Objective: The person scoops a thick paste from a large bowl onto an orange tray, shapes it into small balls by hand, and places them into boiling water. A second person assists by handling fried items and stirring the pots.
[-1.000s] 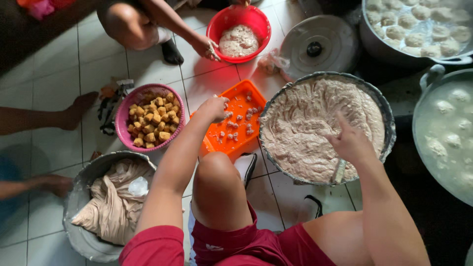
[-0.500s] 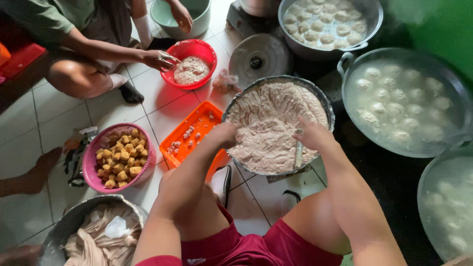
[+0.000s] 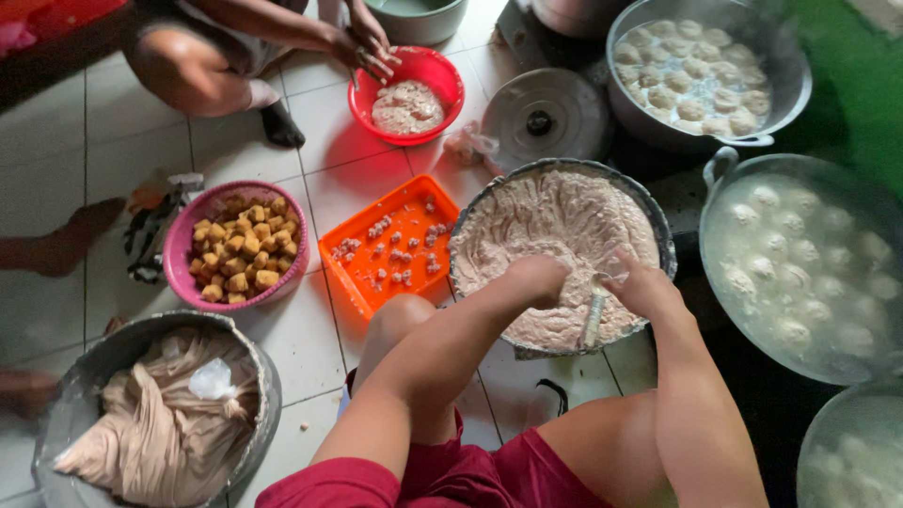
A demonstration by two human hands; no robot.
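pale, lumpy paste in a wide metal basin, left-hand fingers clenched in it, right-hand fingers grasping a spoon

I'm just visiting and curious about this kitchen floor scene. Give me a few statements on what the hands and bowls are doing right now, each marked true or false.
1. The left hand is in the big metal basin of pale paste. True.
2. The right hand holds a knife. False: it holds a spoon.
3. The pink bowl holds brown cubes. True.
4. The orange tray is empty. False: small pale pieces lie in it.
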